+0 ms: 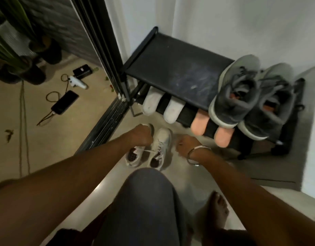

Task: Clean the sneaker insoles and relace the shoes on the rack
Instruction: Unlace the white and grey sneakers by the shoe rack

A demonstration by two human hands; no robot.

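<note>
On the floor (140,174) in front of the rack (171,68): pair of white sneakers (160,148), side by side, toes toward the rack, heels toward the person. Openings show a dark checkered lining. Uppers are off-white, slightly grubby. A white lace (149,151) runs loose across the gap between the two shoes.

Left hand (140,135) is over the left shoe, fingers curled in a fist around the lace. Right hand (186,144) sits just right of the right shoe, fingers curled; looks like it pinches something thin, likely the other lace end, but blur makes it hard to confirm. A metal bangle (197,155) is on that wrist.

Rack: black, two tiers. Top shelf is scuffed and dusty, with a pair of grey sneakers (251,102) at its right end, heels overhanging the front edge, laces in. Lower tier holds four insoles sticking out toward the front: two white insoles (162,107) on the left, two pink insoles (210,128) on the right.

Person's knee (144,201) in dark fabric and a bare foot (215,208) sit in the foreground. At left, a phone (65,102) on a cable lies on the floor.
</note>
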